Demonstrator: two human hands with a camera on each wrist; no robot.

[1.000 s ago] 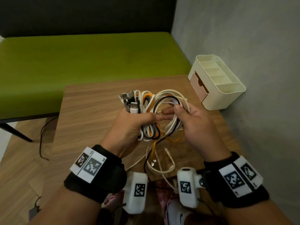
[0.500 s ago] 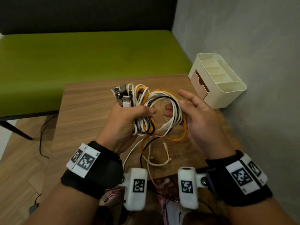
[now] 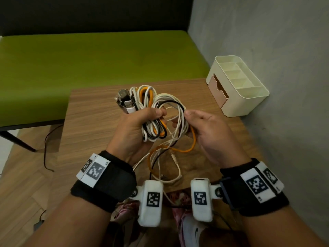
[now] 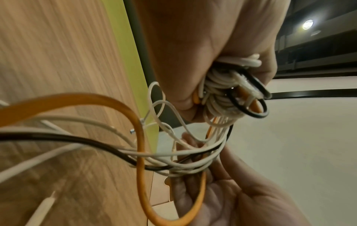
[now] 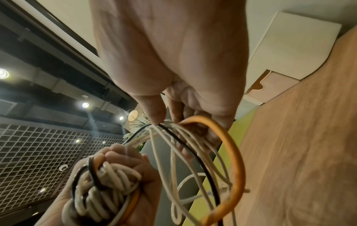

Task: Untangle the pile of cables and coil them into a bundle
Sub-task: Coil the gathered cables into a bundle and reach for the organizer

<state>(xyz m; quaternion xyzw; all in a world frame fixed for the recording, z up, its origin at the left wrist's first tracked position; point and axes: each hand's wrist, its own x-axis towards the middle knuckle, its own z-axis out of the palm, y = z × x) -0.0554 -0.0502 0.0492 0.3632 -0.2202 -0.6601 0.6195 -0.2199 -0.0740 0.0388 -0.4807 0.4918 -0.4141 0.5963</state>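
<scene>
Plainly the risk sits in the slack, not in the bundle (image 3: 153, 120) itself: the left hand (image 3: 135, 129) is fisted round the coiled white, black and orange cables, held up above the wooden table (image 3: 92, 118) with the plug ends (image 3: 124, 102) sticking out of the top of the fist. The right hand (image 3: 210, 132), just to the right of the bundle, has its thumb and fingers closed on the newest loop (image 3: 179, 111) of strands – a pinch rather than a full grip, as the right wrist view shows it. Below the bundle the free tails (image 3: 167, 163) hang down and trail over the table's near edge, the orange cable (image 4: 141, 152) crossing the black and white ones there. If the next turn is pulled tight while those tails lie crossed, I judge they could lock into a knot instead of feeding cleanly. A light pinch could also let thin strands slip, so the loop springs open and the coil loosens. And the trailing ends – one small connector (image 3: 175, 160) lies on the table – might snag on that edge as they are drawn up. The cream organiser (image 3: 249, 102), on the table well right of the bundle, seems out of harm's way.
</scene>
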